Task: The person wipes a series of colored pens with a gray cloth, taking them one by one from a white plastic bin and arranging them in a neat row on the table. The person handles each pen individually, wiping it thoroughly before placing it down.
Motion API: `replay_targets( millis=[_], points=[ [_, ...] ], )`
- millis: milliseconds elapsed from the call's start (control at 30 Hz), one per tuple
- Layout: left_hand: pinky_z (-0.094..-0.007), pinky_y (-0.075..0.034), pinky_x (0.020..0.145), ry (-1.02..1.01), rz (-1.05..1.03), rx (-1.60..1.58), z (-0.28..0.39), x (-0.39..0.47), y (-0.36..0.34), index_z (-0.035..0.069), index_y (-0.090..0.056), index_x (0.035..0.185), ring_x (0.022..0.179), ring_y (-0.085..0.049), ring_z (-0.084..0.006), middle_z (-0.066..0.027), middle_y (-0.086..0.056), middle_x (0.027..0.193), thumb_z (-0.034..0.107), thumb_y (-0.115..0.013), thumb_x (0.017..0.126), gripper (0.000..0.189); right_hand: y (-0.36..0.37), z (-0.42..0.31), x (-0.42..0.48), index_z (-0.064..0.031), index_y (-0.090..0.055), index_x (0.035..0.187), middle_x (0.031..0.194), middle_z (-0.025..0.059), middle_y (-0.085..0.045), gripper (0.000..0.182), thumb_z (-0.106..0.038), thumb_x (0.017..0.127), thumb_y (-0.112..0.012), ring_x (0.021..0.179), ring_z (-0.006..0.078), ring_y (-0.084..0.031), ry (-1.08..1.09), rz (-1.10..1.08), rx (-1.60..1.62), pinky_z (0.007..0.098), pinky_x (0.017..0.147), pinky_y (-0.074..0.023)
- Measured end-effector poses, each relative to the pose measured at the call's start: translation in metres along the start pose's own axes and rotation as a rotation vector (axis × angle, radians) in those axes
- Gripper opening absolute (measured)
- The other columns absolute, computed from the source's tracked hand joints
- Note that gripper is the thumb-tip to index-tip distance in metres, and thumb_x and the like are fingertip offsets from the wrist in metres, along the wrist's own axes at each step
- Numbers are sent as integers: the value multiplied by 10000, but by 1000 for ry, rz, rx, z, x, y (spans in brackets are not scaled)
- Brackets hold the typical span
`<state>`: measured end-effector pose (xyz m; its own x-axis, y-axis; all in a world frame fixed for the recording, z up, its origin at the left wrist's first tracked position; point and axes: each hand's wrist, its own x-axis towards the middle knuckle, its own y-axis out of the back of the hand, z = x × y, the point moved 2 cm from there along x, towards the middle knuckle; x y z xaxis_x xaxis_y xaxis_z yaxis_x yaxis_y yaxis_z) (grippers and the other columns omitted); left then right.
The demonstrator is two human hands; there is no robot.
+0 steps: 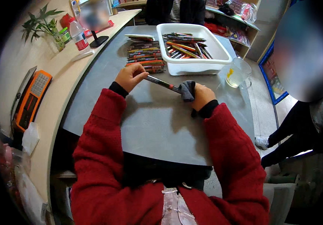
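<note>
Between my hands, a slim dark pen-like stick (161,82) with a red band slants over the grey table (153,132). My left hand (132,77) pinches its left end between thumb and fingers. Around its right end is a dark grey cloth (188,90), gripped by my right hand (203,95); that end of the stick is hidden in the cloth. Beyond my left hand lies a row of similar sticks (146,53), side by side. To the right of the row, a white plastic tub (193,68) holds a loose heap of more sticks (186,46).
A glass mug (239,73) of pale liquid stands near the table's right edge. On the left counter (65,71) are a bottle (78,36), a round mirror's stand (98,40), a plant (42,26) and an orange keypad device (35,98). One person sits opposite; another stands at right.
</note>
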<state>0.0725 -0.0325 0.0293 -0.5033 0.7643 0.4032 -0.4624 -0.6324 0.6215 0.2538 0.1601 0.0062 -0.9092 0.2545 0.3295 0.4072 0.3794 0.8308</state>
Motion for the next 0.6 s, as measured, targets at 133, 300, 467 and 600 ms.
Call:
replay_targets(
  millis=[133, 300, 467, 600],
  points=[
    [-275, -420, 651, 119, -8, 225, -32, -16, 13, 34, -533, 786, 687, -517, -163, -73, -546, 741, 182, -605, 733, 174, -8, 0, 5, -100, -536, 888, 858, 127, -586, 281, -197, 637, -616, 841, 311, -546, 2, -64, -59, 391, 710, -447],
    [-340, -408, 759, -149, -31, 422, -24, -9, -1, 46, -554, 864, 846, -518, -244, -93, -551, 863, 138, -648, 650, 252, -6, 5, 3, -98, -532, 878, 866, 119, -585, 292, -194, 619, -628, 836, 310, -547, -16, -90, -116, 386, 709, -449],
    [-354, -394, 798, -51, -143, 527, -32, -8, -7, 58, -561, 896, 901, -489, -271, -91, -546, 896, 121, -636, 662, 254, -4, 1, 2, -98, -534, 881, 878, 117, -583, 287, -199, 625, -619, 840, 311, -547, -17, -98, -127, 384, 716, -448],
    [-364, -417, 763, 48, -102, 580, -35, -8, 6, 84, -569, 884, 878, -513, -267, -79, -554, 892, 147, -622, 676, 223, -6, 3, 2, -101, -537, 886, 869, 119, -585, 277, -196, 635, -606, 834, 313, -548, -4, -88, -121, 386, 716, -449]
  ],
)
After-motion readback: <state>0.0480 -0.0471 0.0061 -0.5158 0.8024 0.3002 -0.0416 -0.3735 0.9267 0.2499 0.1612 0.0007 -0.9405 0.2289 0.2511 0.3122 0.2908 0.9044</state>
